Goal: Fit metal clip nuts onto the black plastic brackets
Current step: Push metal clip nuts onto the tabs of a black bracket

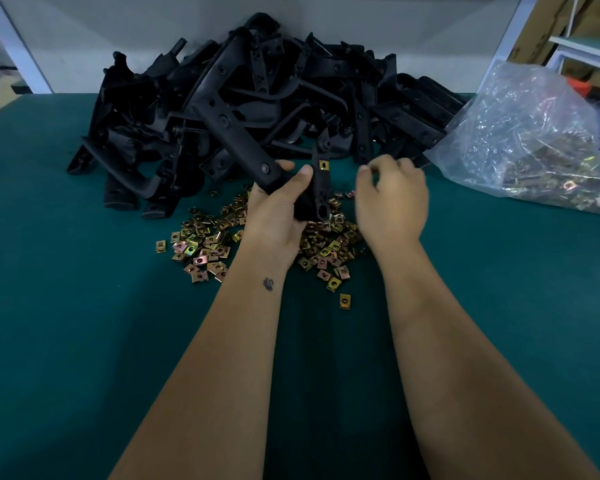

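Note:
My left hand (pixel 278 209) grips a long black plastic bracket (pixel 229 123) above the table, thumb up along one of its arms. A brass-coloured clip nut (pixel 323 164) sits on that upright arm near its top. My right hand (pixel 392 199) hovers just right of the bracket with fingers curled; whether a nut is pinched in its fingertips cannot be told. Below both hands lies a scatter of loose clip nuts (pixel 205 244) on the green mat.
A large heap of black brackets (pixel 343 91) fills the back of the green table (pixel 84 306). A clear plastic bag of clip nuts (pixel 534 140) lies at the right. Cardboard boxes and a shelf stand beyond it.

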The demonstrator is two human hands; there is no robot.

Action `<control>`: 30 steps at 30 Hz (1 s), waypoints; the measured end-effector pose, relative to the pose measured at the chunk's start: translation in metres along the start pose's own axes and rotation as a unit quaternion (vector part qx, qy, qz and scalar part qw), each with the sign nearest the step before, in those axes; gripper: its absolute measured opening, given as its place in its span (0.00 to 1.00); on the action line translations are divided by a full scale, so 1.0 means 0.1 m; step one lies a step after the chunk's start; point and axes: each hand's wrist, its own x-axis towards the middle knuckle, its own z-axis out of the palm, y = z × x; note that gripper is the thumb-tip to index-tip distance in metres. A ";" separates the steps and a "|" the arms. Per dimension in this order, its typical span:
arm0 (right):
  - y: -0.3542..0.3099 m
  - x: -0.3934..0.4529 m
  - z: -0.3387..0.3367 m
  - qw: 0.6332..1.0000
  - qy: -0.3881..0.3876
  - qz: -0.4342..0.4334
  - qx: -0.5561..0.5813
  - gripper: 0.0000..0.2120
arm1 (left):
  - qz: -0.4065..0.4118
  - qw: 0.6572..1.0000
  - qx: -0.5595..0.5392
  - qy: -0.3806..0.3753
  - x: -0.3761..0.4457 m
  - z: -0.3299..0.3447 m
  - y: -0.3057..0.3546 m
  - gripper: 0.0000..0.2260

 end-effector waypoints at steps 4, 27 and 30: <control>0.20 0.14 -0.05 0.985 -0.131 0.111 0.021 0.19 | -0.005 1.000 -0.019 0.019 0.01 -0.01 0.00 0.09; -0.31 -0.18 0.18 0.961 -0.257 -0.102 0.008 0.12 | 0.019 0.977 -0.200 0.071 -0.01 -0.08 0.15 0.05; -0.29 -0.17 0.17 0.964 -0.248 -0.094 0.018 0.12 | 0.025 0.972 -0.222 0.067 -0.01 -0.10 0.16 0.08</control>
